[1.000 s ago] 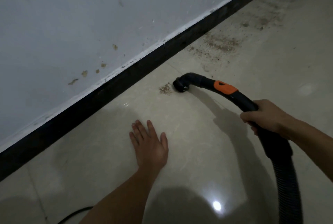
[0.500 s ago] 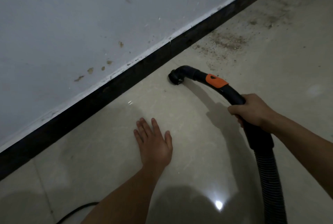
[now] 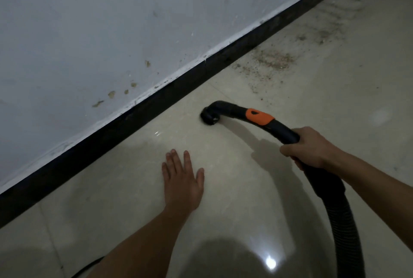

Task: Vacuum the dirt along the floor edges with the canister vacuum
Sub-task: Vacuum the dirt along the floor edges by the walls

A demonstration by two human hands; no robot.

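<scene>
Right hand (image 3: 312, 150) clasps one hose handle (image 3: 257, 119); left hand (image 3: 182, 179) flat; perhaps two dirt patches (image 3: 270, 60).

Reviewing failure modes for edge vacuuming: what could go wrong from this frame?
1. The nozzle sits off the black baseboard, so a straight pass may miss grit at the very edge.
2. The dirt patch lies ahead; a fast sweep could scatter it.
3. The left hand is flat on glossy tile and could slip as the right hand reaches forward.

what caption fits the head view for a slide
Right hand steers the vacuum nozzle toward dirt along the baseboard.
</scene>
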